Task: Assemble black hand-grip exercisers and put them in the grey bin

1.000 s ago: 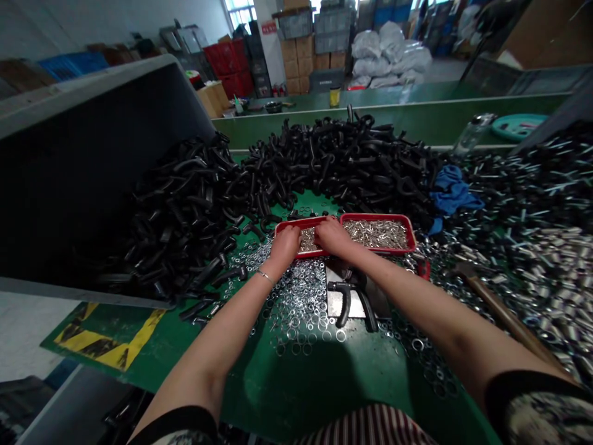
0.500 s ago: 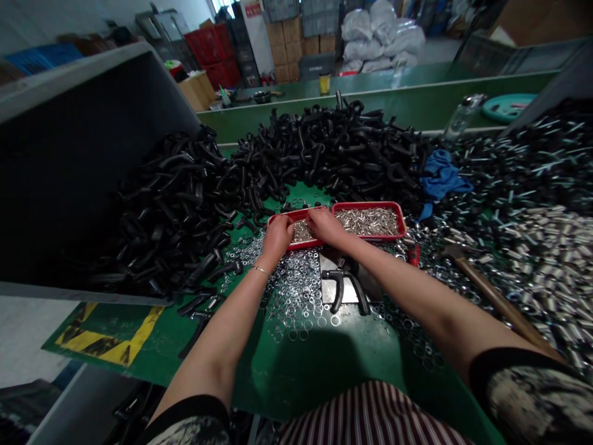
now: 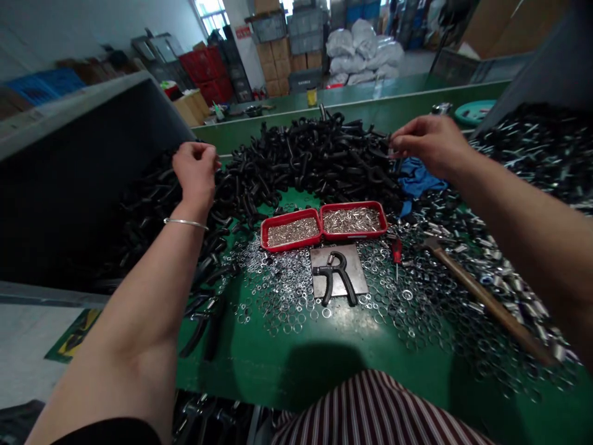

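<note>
My left hand (image 3: 195,167) is raised at the left over the pile of black curved parts (image 3: 296,148), its fingers curled together on something I cannot make out. Over the pile's right end, my right hand (image 3: 428,141) has its thumb and fingers pinched, with a small clear or pale thing blurred at the tips. Between the arms, a black two-legged part (image 3: 340,278) rests on a square metal plate (image 3: 360,285). Behind the plate stand two red trays, the left one (image 3: 291,245) holding tiny metal pieces and the right one (image 3: 354,236) small pins.
Metal rings (image 3: 282,309) are scattered around the plate. A red screwdriver (image 3: 397,251) and a wooden-handled hammer (image 3: 486,296) lie to the right. A blue cloth (image 3: 419,178) is under my right hand. A large grey bin (image 3: 92,111) stands at the left.
Both hands have left the red trays, rising and spreading apart, the left one to the left and the right one to the right. Both trays and the plate now show fully.
</note>
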The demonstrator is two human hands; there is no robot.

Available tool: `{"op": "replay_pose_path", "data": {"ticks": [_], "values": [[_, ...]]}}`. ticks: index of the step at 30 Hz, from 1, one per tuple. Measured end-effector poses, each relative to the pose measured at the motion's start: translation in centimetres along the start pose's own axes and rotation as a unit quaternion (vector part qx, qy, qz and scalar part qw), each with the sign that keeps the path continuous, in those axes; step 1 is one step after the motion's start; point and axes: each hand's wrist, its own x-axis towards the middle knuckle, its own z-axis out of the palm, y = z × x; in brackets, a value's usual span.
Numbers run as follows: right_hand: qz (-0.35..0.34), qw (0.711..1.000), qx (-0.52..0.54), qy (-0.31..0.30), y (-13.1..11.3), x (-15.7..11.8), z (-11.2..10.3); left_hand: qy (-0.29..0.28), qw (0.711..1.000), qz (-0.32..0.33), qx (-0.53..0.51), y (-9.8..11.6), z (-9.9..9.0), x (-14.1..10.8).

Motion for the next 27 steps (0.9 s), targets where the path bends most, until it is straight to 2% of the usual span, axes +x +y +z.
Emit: {"op": "replay_pose_path", "data": {"ticks": [1,2,4,5,6,7,9,11,14,17,19,22,25,27], "values": [[0.005,1.0,-0.004,-0.013,0.1,-1.6,0.0,-0.044,0.998,0.023,-0.032,1.4,0.3,-2.1],[0.013,0.999,-0.001,-0.033,0.5,-3.6,0.3,-0.122,0.99,0.035,-0.066,2.6,0.9,-4.9],[0.041,0.997,0.008,-0.072,2.0,-8.2,1.8,-0.313,0.944,0.033,-0.099,4.3,2.7,-12.0],[0.069,0.993,0.021,-0.089,2.8,-10.4,2.6,-0.377,0.92,0.026,-0.101,4.8,3.7,-15.7],[0.1,0.988,0.037,-0.11,3.6,-12.5,3.5,-0.418,0.902,0.03,-0.105,5.1,4.6,-19.0],[0.128,0.982,0.049,-0.129,4.4,-14.3,4.2,-0.432,0.895,0.042,-0.105,5.2,5.5,-21.8],[0.17,0.971,0.069,-0.153,5.6,-17.0,5.5,-0.43,0.897,0.072,-0.076,5.0,6.6,-25.5],[0.201,0.962,0.088,-0.162,6.4,-18.5,6.5,-0.418,0.903,0.088,-0.034,4.8,7.3,-26.9],[0.244,0.947,0.124,-0.165,7.2,-19.5,8.0,-0.417,0.904,0.094,0.018,4.7,7.8,-26.8],[0.232,0.95,0.112,-0.174,7.8,-20.2,9.7,-0.418,0.9,0.109,0.054,5.0,7.9,-26.6],[0.176,0.968,0.059,-0.169,8.1,-20.6,10.8,-0.418,0.897,0.125,0.077,5.2,7.9,-26.7],[0.049,0.988,-0.043,-0.143,8.6,-21.0,12.2,-0.406,0.891,0.167,0.113,5.6,7.8,-27.0],[-0.075,0.984,-0.09,-0.135,9.0,-21.1,13.3,-0.382,0.883,0.231,0.148,6.0,7.8,-27.3],[-0.126,0.977,-0.098,-0.14,9.2,-21.1,13.7,-0.37,0.869,0.283,0.167,6.2,8.0,-27.5]]}}
